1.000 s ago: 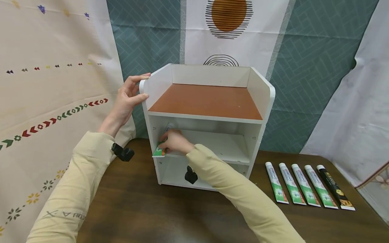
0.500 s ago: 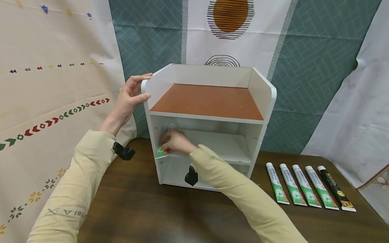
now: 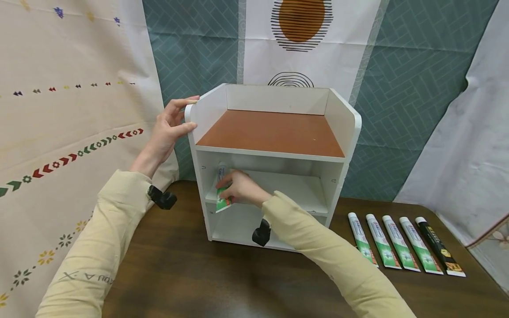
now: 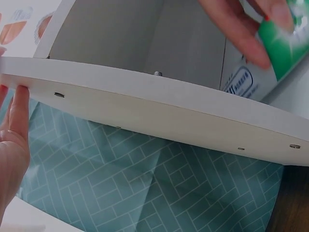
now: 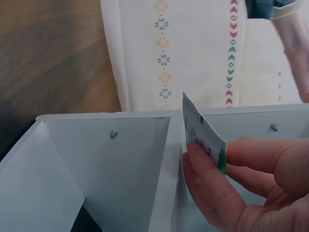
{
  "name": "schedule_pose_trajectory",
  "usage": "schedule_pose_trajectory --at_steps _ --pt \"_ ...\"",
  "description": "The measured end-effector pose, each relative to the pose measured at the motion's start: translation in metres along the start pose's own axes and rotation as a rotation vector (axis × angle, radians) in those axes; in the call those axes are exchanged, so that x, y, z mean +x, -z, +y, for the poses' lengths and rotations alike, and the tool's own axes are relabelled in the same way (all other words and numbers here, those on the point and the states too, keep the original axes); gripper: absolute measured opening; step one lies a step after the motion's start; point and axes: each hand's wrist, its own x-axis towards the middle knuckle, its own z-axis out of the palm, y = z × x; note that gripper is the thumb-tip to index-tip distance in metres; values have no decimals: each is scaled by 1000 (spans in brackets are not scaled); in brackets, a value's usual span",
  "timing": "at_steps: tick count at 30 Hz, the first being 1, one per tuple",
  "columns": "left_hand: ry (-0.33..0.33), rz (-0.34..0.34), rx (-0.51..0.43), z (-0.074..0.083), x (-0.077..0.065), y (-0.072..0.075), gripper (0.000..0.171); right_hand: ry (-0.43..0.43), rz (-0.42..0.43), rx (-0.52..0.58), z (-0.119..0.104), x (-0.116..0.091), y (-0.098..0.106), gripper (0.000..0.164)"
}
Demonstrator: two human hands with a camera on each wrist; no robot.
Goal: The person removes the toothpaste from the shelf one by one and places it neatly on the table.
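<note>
In the head view a white and green toothpaste tube is in my right hand, pinched between thumb and fingers. It leans cap-up at the left side of the middle compartment of a small white shelf unit, its flat crimped end jutting past the shelf's front edge. The right wrist view shows that crimped end between thumb and fingertips. My left hand grips the upper front corner of the unit's left side panel, with fingertips over the edge and thumb against the front.
Right of the unit, a row of several white and green toothpaste tubes and one black tube lies on the dark wooden table. Patterned cloths hang behind and at the sides. The unit has a brown top board.
My right hand has drawn the tube rightward, away from the left inner wall, and its lower end now hangs a little farther over the shelf's front edge. The left hand keeps its place.
</note>
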Motion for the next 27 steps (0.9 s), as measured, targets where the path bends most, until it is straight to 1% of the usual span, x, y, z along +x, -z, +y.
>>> schedule_pose_trajectory --at_steps 3,6,10,17,22,27 --pt "-4 0 -6 0 0 0 42 -13 -3 27 1 -6 5 26" --pt "-6 5 -13 -1 1 0 42 -4 -7 41 4 -11 10 26" --pt "-3 9 -10 -2 0 0 41 12 -27 70 10 -18 17 25" --pt "-1 11 -10 -2 -1 1 42 -7 -72 128 21 -34 31 24" --pt "6 12 -7 -1 0 0 42 -7 -81 131 30 -49 45 22" --pt "5 12 -11 0 0 -1 42 39 -107 102 42 -63 58 21"
